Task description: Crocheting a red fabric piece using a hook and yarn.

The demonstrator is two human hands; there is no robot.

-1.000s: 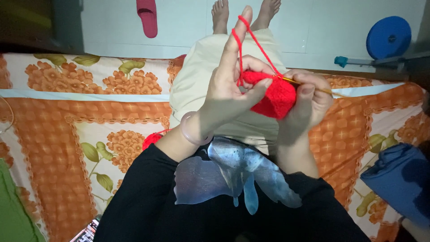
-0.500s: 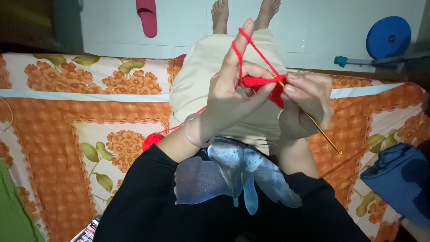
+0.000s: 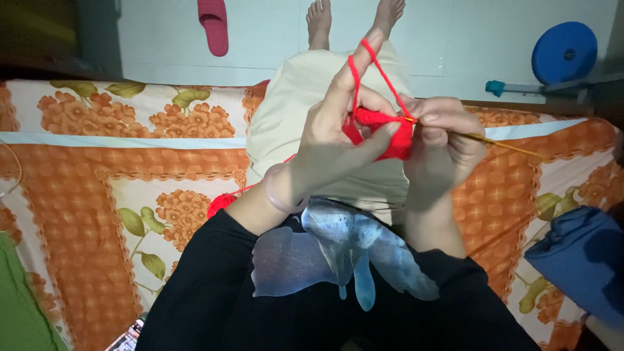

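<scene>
Against the frame half a second ago, we see the crochet hook (image 3: 484, 137) swung up: it pointed down and right then, and now it lies nearly level, its gold shaft running out to the right over the orange flowered sheet (image 3: 97, 188). The red crochet piece (image 3: 380, 130) shows more fully between the hands.

From the left, the ball of red yarn (image 3: 222, 203) lies on the sheet, mostly hidden behind the left forearm. Our left hand (image 3: 338, 140) pinches the piece between thumb and fingers, index finger raised with the yarn strand (image 3: 354, 71) looped over it. Just right, touching the piece, our right hand (image 3: 442, 146) is closed on the hook; its tip is buried in the stitches. At far right, a blue cloth (image 3: 578, 260) is cut off by the edge.
</scene>
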